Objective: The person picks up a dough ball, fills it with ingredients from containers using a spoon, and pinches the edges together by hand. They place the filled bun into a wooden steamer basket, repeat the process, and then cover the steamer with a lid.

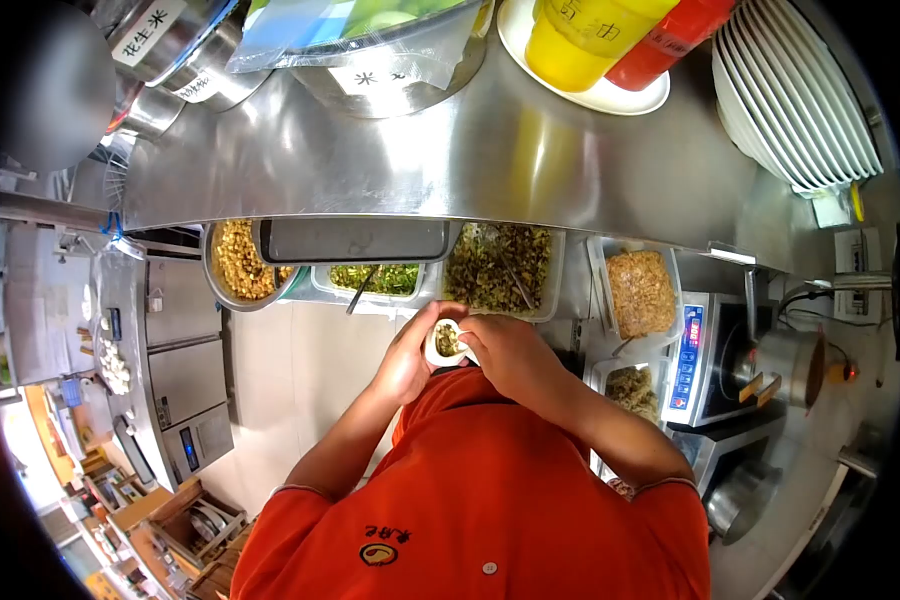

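Note:
In front of my orange shirt, a round white piece of bun dough [436, 355] is cupped around a chopped green filling [449, 340]. My left hand [408, 358] wraps its outer side from the left. On the right, my right hand [510, 350] has its fingers closed at the dough's rim. The fingertips beneath the dough are partly hidden. Just beyond my hands sits a clear tub of dark chopped greens [495, 270] with a spoon in it. To its left is a tub of brighter chopped greens [395, 280], also with a spoon handle sticking out.
A steel shelf [420, 165] overhangs the tubs, bearing a stack of white plates [795, 95], a yellow container [580, 45] and steel pots. A bowl of yellowish diced food [240, 262] sits left. At right are a tub of minced filling [640, 293] and an induction cooker [686, 355].

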